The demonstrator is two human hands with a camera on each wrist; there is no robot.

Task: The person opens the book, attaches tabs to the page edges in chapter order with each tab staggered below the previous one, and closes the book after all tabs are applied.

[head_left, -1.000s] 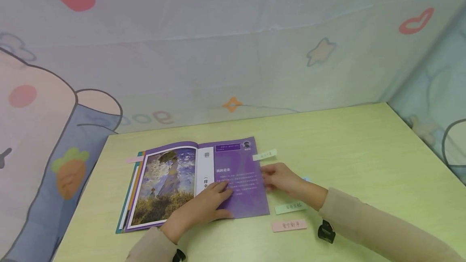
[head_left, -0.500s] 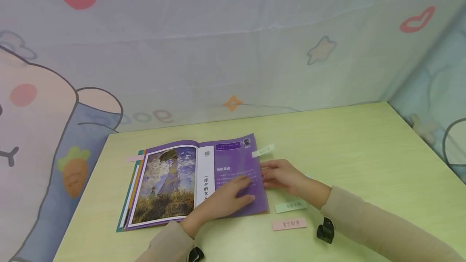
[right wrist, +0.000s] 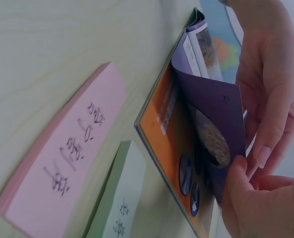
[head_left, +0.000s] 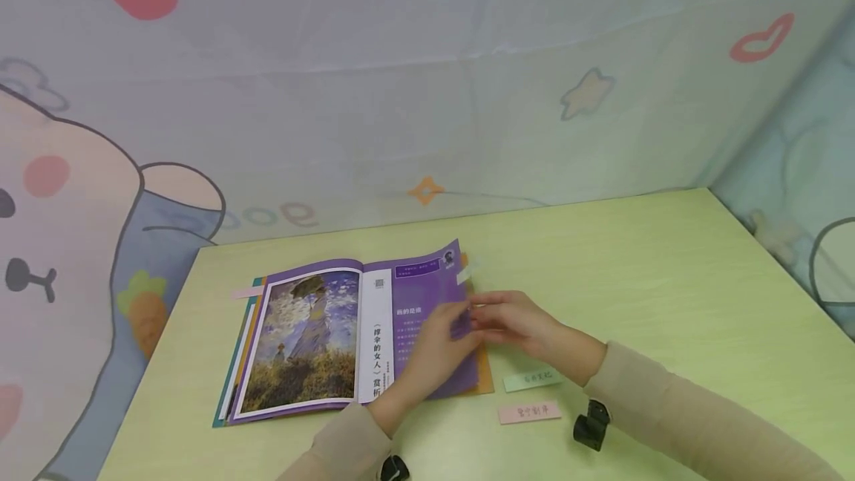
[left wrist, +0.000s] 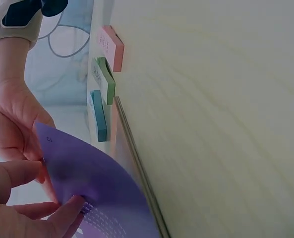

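Left hand: the left hand (head_left: 437,340) reaches in from the lower edge across the open book (head_left: 334,336), forearm angled up and to the right, sleeve at the wrist. Its fingers (left wrist: 18,173) are curled at the outer edge of the purple page (head_left: 427,318), thumb on one side and fingertips on the other, so its grip is clamped on the page.
Right hand: the right hand (head_left: 517,321) comes in from the right, forearm lying low over the bench (head_left: 668,280), palm turned toward the book. Its thumb and fingers (right wrist: 265,148) pinch the same page edge, just opposite the left hand; grip closed on the page.
Page: the purple page is lifted off the sheets below and bows upward; in the right wrist view an orange page (right wrist: 166,129) lies flat under it.
Book: lies open on the bench, a painting of a figure with a parasol on its left side.
Notes: a pink pad (head_left: 530,412) and a green pad (head_left: 532,379) with handwriting lie on the bench just right of the book; a blue pad (left wrist: 98,116) sits beside them in the left wrist view.
Tabs: a pale tab (head_left: 465,273) sticks out from the book's top right corner.
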